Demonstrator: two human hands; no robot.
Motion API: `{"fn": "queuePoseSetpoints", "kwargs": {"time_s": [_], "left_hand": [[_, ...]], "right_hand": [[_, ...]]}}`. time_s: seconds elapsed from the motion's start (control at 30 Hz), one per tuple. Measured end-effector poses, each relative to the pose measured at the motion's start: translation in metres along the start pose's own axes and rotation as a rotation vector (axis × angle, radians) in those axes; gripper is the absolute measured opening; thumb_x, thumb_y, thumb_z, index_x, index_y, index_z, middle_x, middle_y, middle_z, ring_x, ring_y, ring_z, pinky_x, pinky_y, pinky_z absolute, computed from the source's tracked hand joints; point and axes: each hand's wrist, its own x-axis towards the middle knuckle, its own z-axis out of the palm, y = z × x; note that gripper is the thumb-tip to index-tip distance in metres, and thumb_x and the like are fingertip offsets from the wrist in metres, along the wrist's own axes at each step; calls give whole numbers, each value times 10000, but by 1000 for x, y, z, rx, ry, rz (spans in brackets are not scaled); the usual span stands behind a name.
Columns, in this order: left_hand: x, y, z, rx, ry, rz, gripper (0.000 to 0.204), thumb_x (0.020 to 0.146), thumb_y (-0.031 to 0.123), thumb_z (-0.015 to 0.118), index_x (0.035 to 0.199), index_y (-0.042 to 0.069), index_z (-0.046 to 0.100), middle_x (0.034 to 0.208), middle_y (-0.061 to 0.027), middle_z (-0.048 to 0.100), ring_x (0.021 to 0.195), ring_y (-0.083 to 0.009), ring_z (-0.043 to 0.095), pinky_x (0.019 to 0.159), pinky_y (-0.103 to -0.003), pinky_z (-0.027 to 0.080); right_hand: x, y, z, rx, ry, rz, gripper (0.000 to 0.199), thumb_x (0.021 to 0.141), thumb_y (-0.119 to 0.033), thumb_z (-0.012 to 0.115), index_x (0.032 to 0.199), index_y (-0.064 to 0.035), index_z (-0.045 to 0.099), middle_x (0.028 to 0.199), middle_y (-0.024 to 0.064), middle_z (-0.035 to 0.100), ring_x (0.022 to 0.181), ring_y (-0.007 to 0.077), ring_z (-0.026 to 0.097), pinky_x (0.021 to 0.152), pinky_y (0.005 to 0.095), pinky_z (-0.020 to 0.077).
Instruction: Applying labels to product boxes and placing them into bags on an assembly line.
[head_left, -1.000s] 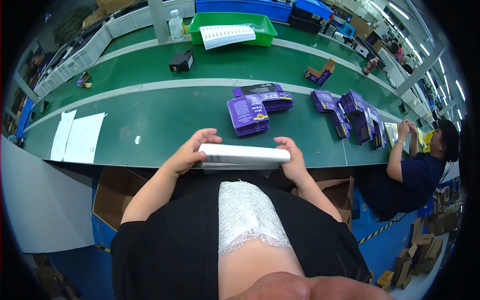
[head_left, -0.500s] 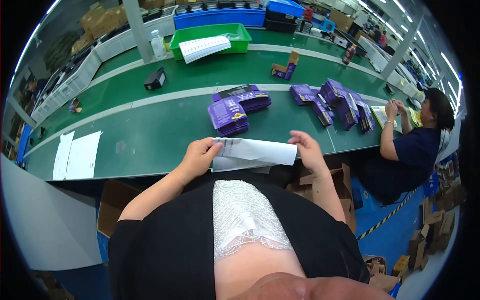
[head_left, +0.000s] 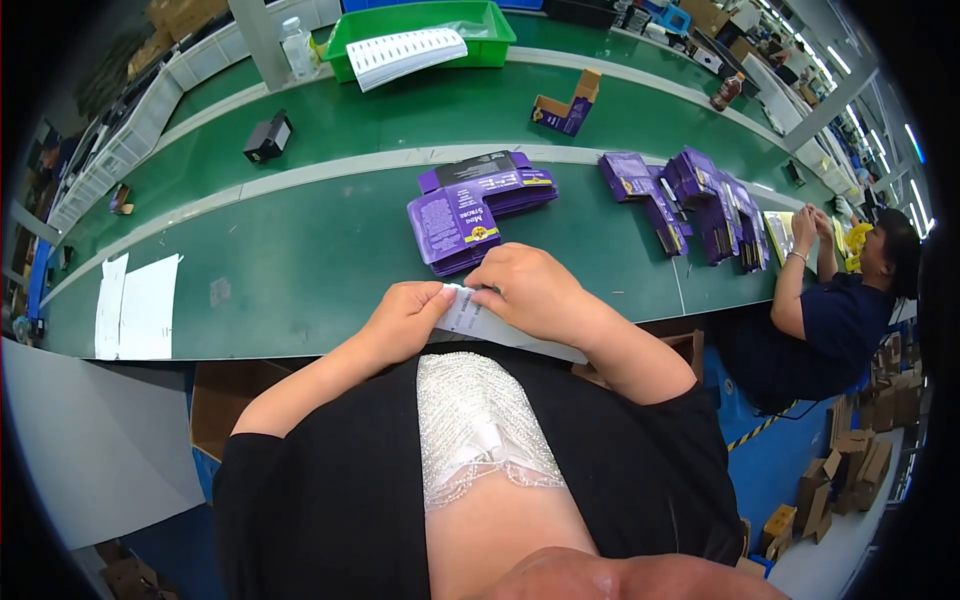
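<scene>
A white printed paper sheet point(head_left: 487, 322) is held at the table's near edge in front of me. My left hand point(head_left: 408, 312) pinches its left end between thumb and fingers. Bent over the same end, close to the left thumb, my right hand point(head_left: 530, 292) has its fingertips pressed on the paper. Part of the sheet is hidden beneath that hand. Just beyond my hands lies a stack of flat purple cartons point(head_left: 450, 220), with a black-topped piece across it.
More purple carton stacks point(head_left: 705, 195) lie to the right, near a seated co-worker point(head_left: 850, 290). White sheets point(head_left: 148, 310) rest at the left. Farther back are a black box point(head_left: 268, 138), an upright open carton point(head_left: 568, 112) and a green bin point(head_left: 490, 50) with a label sheet point(head_left: 405, 55).
My right hand has come left from the sheet's far right side to its left end, beside my left hand. The left hand keeps its hold. The view has shifted slightly.
</scene>
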Motion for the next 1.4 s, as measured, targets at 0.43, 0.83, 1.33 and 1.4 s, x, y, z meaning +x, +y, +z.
{"fn": "queuePoseSetpoints", "kwargs": {"time_s": [0.43,0.83,1.33,1.4], "left_hand": [[35,-28,-16,-46,19,-50,378,992,218,529,711,-28,585,613,-34,543,555,-134,431,534,-296,386],[53,43,-58,-322,132,195,215,942,163,580,815,4,648,676,-29,610,573,-139,502,534,-287,411],[124,37,-107,199,247,271,150,843,104,673,954,3,666,872,-61,700,669,-214,612,614,-324,498],[152,23,-130,251,343,222,201,837,112,683,1004,2,664,957,-80,711,745,-243,645,676,-343,525]], "right_hand": [[11,22,-2,93,170,-232,286,793,1,695,1070,-53,651,832,45,607,738,190,569,713,278,461],[48,-1,-18,428,456,158,681,790,32,716,1398,-34,417,805,38,579,709,144,528,705,279,476],[110,64,-20,370,625,174,679,807,16,719,1401,-18,393,841,54,652,727,125,579,708,226,464],[133,77,-34,501,650,312,662,818,0,714,1397,-18,394,838,51,654,723,120,586,700,220,462]]}}
